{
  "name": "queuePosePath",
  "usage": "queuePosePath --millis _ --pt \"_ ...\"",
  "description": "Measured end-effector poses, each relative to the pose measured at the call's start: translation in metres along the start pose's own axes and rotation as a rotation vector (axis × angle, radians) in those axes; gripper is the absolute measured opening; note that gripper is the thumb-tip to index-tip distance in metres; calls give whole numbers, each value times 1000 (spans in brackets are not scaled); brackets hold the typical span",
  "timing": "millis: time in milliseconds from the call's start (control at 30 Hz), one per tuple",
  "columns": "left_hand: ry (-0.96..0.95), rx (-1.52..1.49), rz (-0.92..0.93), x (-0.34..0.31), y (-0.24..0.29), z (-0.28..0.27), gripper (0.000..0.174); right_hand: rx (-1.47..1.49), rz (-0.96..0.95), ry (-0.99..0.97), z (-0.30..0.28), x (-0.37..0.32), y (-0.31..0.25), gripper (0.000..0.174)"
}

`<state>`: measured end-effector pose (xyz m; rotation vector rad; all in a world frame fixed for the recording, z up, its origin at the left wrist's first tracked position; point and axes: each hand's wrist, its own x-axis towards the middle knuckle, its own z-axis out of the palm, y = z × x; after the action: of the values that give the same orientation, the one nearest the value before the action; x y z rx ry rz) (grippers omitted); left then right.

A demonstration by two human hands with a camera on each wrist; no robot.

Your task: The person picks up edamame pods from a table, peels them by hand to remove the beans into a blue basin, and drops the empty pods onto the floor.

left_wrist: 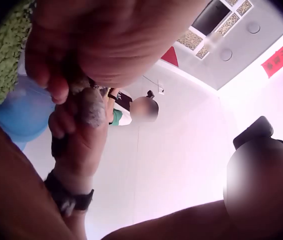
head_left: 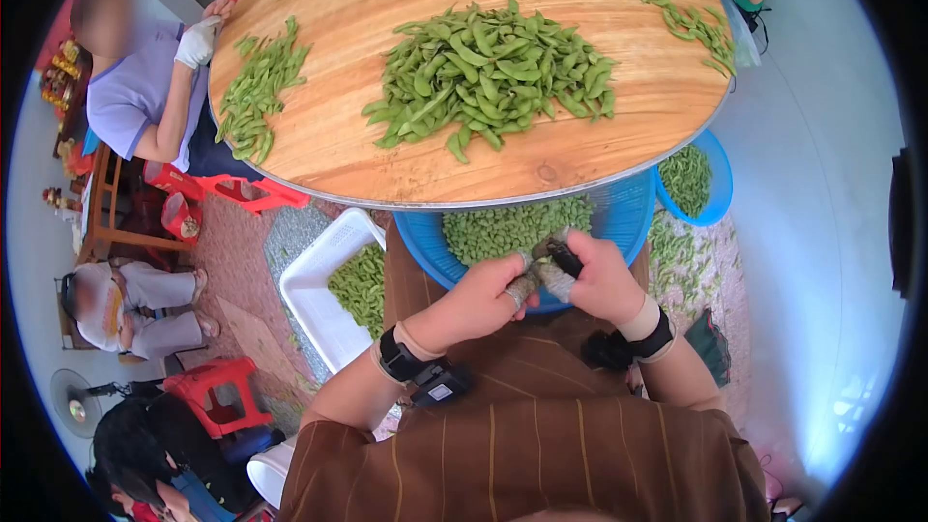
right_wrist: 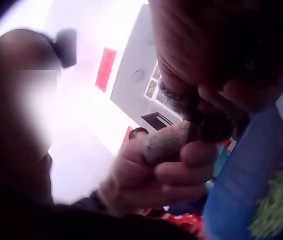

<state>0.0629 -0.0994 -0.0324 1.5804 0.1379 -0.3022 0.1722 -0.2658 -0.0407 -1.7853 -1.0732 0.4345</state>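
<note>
Both hands meet at the fingertips above the near rim of a blue basin (head_left: 416, 249) holding shelled green beans (head_left: 503, 229). The left hand (head_left: 476, 302) comes from the left with curled fingers and a grey-wrapped thumb; whether a pod lies in its fingertips is hidden. Curled fingers of the right hand (head_left: 607, 282) grip a dark object (head_left: 563, 257), and its thumb is wrapped too. In the left wrist view the right hand (left_wrist: 81, 130) touches the left hand (left_wrist: 106, 40). The right wrist view shows the left hand (right_wrist: 166, 167) below the right hand (right_wrist: 221, 55). Green pods (head_left: 493, 72) are heaped on the round table (head_left: 338, 126).
A white crate (head_left: 314, 275) of pods stands at the left, a smaller blue basin (head_left: 718, 179) of pods at the right. Pods litter the floor. Other people sit around the table and at the left, near red stools (head_left: 220, 394). The table's edge is just beyond the hands.
</note>
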Motion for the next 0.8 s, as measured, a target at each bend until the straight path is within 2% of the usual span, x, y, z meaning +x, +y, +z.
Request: queuePosePath --millis 33,100,233,300,333,400,433,500,533,567,600,633,700,733,800 --pt "6 -3 2 0 1 -1 15 -1 -3 -6 0 1 -1 28" --pt "5 -53 -141 -2 3 -4 14 -445 -20 -36 -1 3 -5 27" --pt "60 -82 -186 -12 5 -12 14 -394 -35 69 -2 5 6 20" --pt "155 178 -205 -12 -3 -15 13 -452 -61 149 -2 2 2 16" --pt "157 178 -205 -10 -9 -14 13 -451 -63 148 -2 2 -3 16" --pt "196 492 -3 -8 -17 -9 11 -289 -23 -21 1 2 -15 15" --pt "195 492 -2 -7 -16 -8 11 -289 -22 -20 3 1 -14 15" --pt "109 590 237 -9 -7 -6 8 -33 83 -114 8 -1 -9 17" --pt "111 588 236 -12 3 -6 8 301 452 -273 -1 3 -21 20" --pt "-38 392 108 -15 17 -8 8 301 455 -275 -3 4 -19 20" --pt "-187 195 -21 -17 24 -9 9 593 516 -389 -7 3 -17 20" --pt "-188 194 -23 -19 26 -9 9 887 570 -501 -9 2 -16 21" --pt "-283 -102 -88 -22 27 -10 12 964 571 -505 -10 1 -19 20" --pt "-280 -103 -90 -25 25 -12 12 1041 569 -507 -10 1 -20 20" --pt "-195 -355 -159 -36 20 -20 14 971 510 -466 -6 3 -16 20"
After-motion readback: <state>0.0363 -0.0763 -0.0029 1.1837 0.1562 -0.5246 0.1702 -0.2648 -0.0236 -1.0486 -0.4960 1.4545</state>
